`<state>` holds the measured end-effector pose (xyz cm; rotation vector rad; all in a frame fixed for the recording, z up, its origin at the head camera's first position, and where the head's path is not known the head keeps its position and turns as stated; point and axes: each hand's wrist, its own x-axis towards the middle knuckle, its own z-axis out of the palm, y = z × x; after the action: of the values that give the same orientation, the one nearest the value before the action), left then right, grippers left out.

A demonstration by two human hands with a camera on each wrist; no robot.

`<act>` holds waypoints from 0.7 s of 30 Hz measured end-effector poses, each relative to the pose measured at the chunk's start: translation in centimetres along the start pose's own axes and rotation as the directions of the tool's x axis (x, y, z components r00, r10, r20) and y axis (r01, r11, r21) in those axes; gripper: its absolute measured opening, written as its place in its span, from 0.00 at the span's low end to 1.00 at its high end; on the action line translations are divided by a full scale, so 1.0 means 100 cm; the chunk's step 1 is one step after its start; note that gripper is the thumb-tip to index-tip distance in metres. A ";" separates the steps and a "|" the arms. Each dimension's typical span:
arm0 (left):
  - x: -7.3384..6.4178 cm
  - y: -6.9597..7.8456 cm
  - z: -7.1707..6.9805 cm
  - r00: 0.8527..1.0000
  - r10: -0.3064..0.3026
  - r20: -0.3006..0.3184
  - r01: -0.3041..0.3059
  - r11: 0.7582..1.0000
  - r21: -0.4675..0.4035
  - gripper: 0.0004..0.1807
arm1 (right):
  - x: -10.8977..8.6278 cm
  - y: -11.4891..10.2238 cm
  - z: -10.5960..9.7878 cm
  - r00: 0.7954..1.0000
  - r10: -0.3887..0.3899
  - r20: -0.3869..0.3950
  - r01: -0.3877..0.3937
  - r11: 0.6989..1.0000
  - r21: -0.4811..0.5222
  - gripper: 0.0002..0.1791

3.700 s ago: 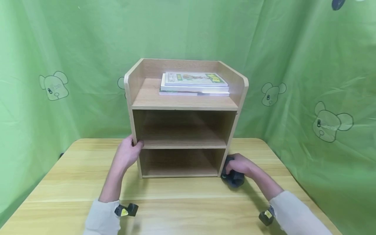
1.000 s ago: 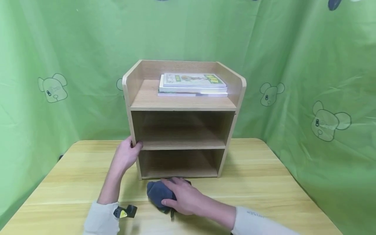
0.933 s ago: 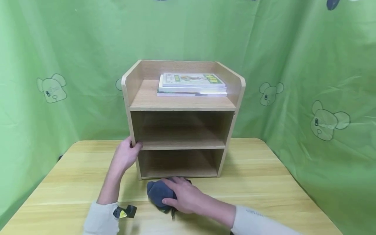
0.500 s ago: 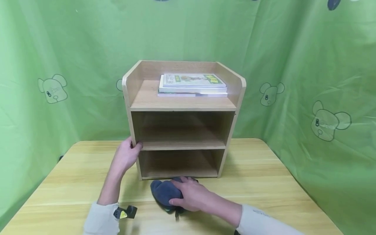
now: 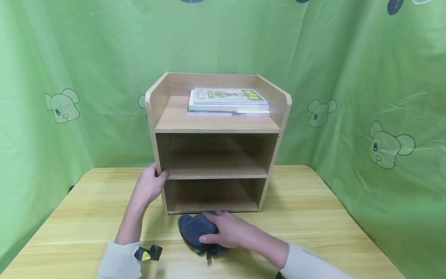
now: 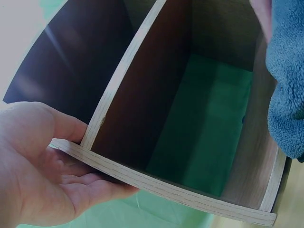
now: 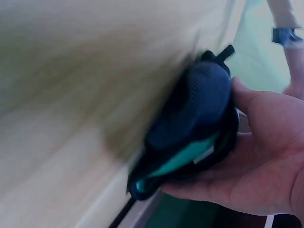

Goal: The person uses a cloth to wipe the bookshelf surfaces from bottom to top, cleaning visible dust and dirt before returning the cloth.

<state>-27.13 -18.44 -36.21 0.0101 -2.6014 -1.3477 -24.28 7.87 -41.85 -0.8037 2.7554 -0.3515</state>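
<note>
A small wooden shelf unit [image 5: 217, 130] stands on the table, with two open compartments below its walled top. My left hand [image 5: 149, 186] grips the unit's left side panel, the thumb on the inner side by the middle board; the left wrist view shows its fingers around the outside. Just before the bottom front edge, my right hand [image 5: 228, 229] holds a bunched dark blue cloth [image 5: 196, 228]. Fuzzy fabric of that cloth [image 6: 289, 80] shows in the left wrist view. In the right wrist view, thumb and fingers lie around the cloth [image 7: 197, 107], which has a teal part and a dark loop.
Several stacked books [image 5: 228, 101] lie on the unit's top. Pale wood table [image 5: 87, 217] surrounds the unit. Green curtain [image 5: 104, 46] with bear drawings hangs behind and at both sides. A small black device [image 5: 149, 253] is strapped at the left cuff.
Since the earliest frame, my right hand has brought the cloth from the unit's right side to its front. Lately it has shifted slightly right. My left hand keeps its grip.
</note>
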 end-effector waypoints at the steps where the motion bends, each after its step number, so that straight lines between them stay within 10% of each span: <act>1: 0.000 0.000 0.000 1.000 0.001 -0.001 -0.001 1.000 0.000 0.20 | 0.000 0.001 -0.004 1.000 0.000 -0.003 0.000 1.000 0.021 0.47; 11: 0.000 0.000 0.000 1.000 0.007 -0.004 -0.007 1.000 0.007 0.19 | -0.011 0.012 -0.073 0.965 0.054 -0.258 -0.004 0.982 0.189 0.37; 16: 0.001 -0.001 0.001 1.000 0.004 0.000 -0.004 1.000 0.008 0.18 | -0.023 0.023 -0.104 0.877 0.083 -0.473 0.048 0.965 0.257 0.19; 21: 0.001 -0.001 0.001 1.000 0.007 0.002 -0.007 1.000 0.010 0.19 | -0.036 0.037 -0.125 0.738 0.186 -0.648 0.117 0.911 0.395 0.16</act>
<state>-27.28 -18.40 -36.35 0.0019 -2.6073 -1.3329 -26.90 14.91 -30.61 -0.5752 3.1197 -1.4301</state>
